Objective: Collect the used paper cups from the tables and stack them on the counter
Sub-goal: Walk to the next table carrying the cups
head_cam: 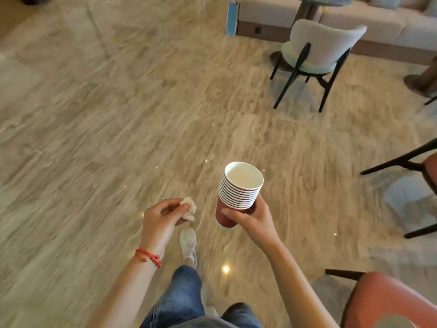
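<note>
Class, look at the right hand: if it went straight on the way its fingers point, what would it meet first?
The right hand points left, gripping the stack of paper cups; beyond, probably the left hand holding the crumpled tissue, though depth is unclear.

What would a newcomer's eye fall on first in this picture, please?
First, the stack of red paper cups held upright in the right hand, low at centre above the marble floor. Next, the crumpled white tissue pinched in the left hand, then the pale upholstered chair at upper right.
</note>
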